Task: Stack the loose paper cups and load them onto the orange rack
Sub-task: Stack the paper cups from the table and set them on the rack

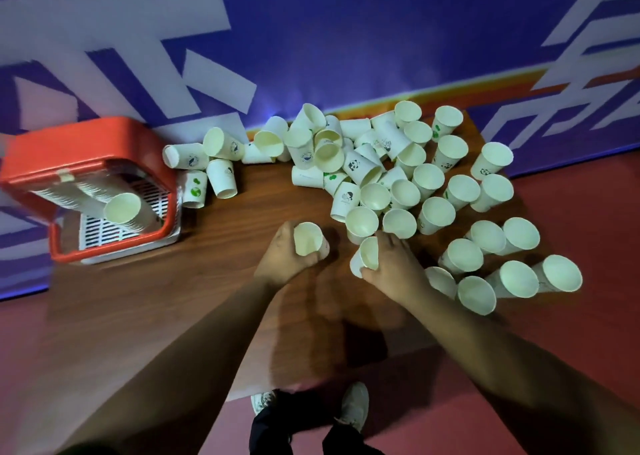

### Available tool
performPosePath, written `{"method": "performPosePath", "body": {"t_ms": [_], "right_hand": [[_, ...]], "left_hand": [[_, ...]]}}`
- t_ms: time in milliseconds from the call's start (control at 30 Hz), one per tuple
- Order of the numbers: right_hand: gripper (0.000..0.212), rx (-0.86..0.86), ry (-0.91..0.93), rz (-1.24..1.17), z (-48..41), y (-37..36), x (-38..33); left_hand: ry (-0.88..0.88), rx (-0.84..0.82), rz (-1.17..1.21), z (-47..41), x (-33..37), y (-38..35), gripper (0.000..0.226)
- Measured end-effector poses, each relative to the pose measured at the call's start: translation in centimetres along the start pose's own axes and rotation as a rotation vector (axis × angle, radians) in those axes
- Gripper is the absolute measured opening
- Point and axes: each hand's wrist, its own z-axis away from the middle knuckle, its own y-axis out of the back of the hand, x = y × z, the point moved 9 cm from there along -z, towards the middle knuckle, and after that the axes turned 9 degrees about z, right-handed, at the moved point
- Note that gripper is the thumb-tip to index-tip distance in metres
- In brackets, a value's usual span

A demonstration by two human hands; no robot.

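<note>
Several loose white paper cups [429, 180] cover the right and far side of the wooden table [166, 302], some upright, some lying down. My left hand [282, 258] grips one upright cup [307, 239] near the table's middle. Just to its right, my right hand [393, 267] holds a tilted cup [367, 258] at the edge of the pile. The orange rack [86, 153] stands at the table's far left with long stacks of cups [123, 208] lying inside it on a white slotted tray.
A purple and white banner [346, 38] hangs right behind the table. A few cups [221, 177] lie beside the rack. The floor [571, 212] is red, and my shoes [353, 406] show under the near edge of the table.
</note>
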Motion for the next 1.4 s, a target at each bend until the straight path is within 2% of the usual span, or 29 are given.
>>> {"method": "performPosePath", "body": {"t_ms": [67,167,333,500,700,767,900,1167,1400], "right_hand": [[0.080,-0.017,0.008,-0.063,-0.7,1.4,-2.7],[0.082,-0.023,0.023,-0.167,-2.1,3.3,-8.3],[0.065,-0.018,0.092,-0.386,-3.4,4.9,-18.6],[0.055,-0.039,0.224,-0.437,-3.4,4.3,-28.3],[0.061,-0.036,0.230,-0.463,-4.1,3.1,-34.7],[0.063,-0.029,0.193,-0.458,-4.7,2.5,-35.7],[0.068,0.010,0.123,-0.479,-5.8,1.8,-36.2],[0.075,0.083,0.071,-0.495,-8.6,2.7,-37.9],[0.075,0.084,0.112,-0.528,-10.9,2.9,-41.9]], "left_hand": [[0.024,0.078,0.039,1.1,-0.7,4.0,0.061],[0.029,0.184,0.050,3.3,-2.1,10.2,0.057],[0.048,0.414,0.148,7.9,-5.2,21.2,0.067],[0.070,0.634,0.207,11.0,-9.2,31.2,0.089],[0.032,0.796,0.281,9.7,-12.4,38.7,0.070],[0.027,0.795,0.307,8.2,-13.1,39.6,0.073],[0.000,0.669,0.282,5.0,-13.8,38.9,0.073],[0.030,0.442,-0.179,0.5,-14.9,36.7,0.080],[0.024,0.276,0.067,-1.9,-16.7,34.8,0.089]]}}
